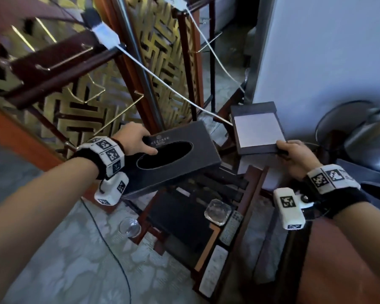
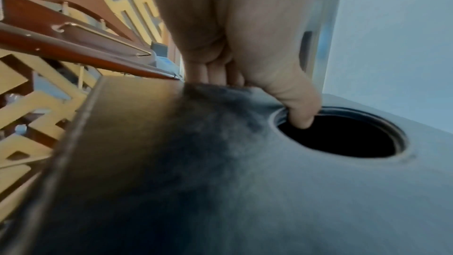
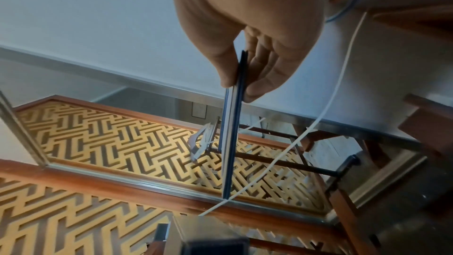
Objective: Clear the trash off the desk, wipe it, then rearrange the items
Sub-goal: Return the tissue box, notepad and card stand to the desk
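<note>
Overhead, my left hand point(image 1: 133, 139) holds the black tissue box point(image 1: 173, 159) by its far-left end, thumb hooked into the oval slot and fingers over the edge. Its long axis runs from lower left to upper right, slot facing up and dark; I cannot tell what is inside. My right hand point(image 1: 294, 157) pinches the near-right corner of a notepad point(image 1: 258, 130), a dark holder with a white sheet on top, tilted with its far end raised toward the wall. Both things are in the air, just beside each other, above the bench point(image 1: 253, 183). On the bench lie a glass ashtray point(image 1: 217, 211) and two remotes point(image 1: 230, 228), one pale remote nearer me. A drinking glass point(image 1: 130, 226) shows at the bench's left side.

From the left wrist, the thumb point(image 2: 301, 111) dips over the slot rim while the fingers point(image 2: 213, 71) curl behind the box edge point(image 2: 245, 181). That grip is closed round the box.

From the right wrist, the notepad point(image 3: 230, 133) shows edge-on, running away from the hand, clamped between the thumb point(image 3: 228, 61) and the fingers point(image 3: 267, 73). A white cable point(image 3: 318, 115) crosses behind it.
</note>
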### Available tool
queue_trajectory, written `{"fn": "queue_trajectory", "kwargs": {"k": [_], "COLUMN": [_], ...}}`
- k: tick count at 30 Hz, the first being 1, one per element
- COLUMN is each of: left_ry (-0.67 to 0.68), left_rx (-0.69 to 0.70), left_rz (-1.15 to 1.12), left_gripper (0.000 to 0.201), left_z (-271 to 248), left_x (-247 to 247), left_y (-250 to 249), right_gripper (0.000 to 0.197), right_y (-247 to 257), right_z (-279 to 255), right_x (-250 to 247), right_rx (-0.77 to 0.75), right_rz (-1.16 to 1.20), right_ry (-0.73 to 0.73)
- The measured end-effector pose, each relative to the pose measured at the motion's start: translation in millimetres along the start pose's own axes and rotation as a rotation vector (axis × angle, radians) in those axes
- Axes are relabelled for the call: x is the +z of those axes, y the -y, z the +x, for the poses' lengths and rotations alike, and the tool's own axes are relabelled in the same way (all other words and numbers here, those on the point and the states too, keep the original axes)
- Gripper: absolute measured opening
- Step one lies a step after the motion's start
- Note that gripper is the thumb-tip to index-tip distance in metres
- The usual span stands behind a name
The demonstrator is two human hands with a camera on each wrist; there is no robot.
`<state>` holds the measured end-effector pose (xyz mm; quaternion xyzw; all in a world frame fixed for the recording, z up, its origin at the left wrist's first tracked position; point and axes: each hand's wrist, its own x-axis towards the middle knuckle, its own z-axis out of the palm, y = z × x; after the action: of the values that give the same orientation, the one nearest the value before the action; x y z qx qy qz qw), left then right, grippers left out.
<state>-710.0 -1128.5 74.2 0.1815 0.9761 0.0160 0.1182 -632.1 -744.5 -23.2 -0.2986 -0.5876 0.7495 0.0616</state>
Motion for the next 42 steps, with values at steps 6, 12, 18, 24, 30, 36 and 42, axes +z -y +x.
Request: {"fn": "queue_trajectory", "kwargs": {"k": [6, 12, 18, 24, 30, 36, 42], "left_ry": [-0.285, -0.347, -0.338, -0.329, -0.334, -0.330, -0.279], "left_rx": [-0.218, -0.270, -0.230, -0.135, -0.047, 0.093, 0.181], "left_rz": [-0.276, -0.492, -0.628, -0.646, -0.619, -0.557, -0.552], "left_gripper": [0.048, 0.037, 0.037, 0.039, 0.045, 0.043, 0.036], "left_z": [-20.4, -32.2, -42.8, -40.9, -35.6, -34.7, -30.3], "left_x": [-29.1, -43.1, -52.0, -55.9, -50.8, -45.4, -33.5], "left_y": [-39.0, -106.2, -185.1, -244.8, -294.7, -340.5, -386.0], "right_gripper": [0.012, 0.030, 0.032, 0.034, 0.033, 0.030, 0.032], "right_y": [58.8, 100.2, 125.2, 141.1, 145.8, 135.2, 110.1], "right_z": [-27.9, -72.9, -111.2, -142.0, -170.0, -202.1, -230.8], "right_x": [-45.8, -88.3, -145.8, -210.0, -283.2, -348.9, -417.3], "right_rx": [-0.060, -0.150, -0.204, -0.263, -0.277, -0.238, -0.173], "right_rz": [0.052, 0.032, 0.021, -0.024, -0.073, -0.057, -0.050], "right_ry": [-0.015, -0.074, -0.120, -0.209, -0.251, -0.333, -0.474]}}
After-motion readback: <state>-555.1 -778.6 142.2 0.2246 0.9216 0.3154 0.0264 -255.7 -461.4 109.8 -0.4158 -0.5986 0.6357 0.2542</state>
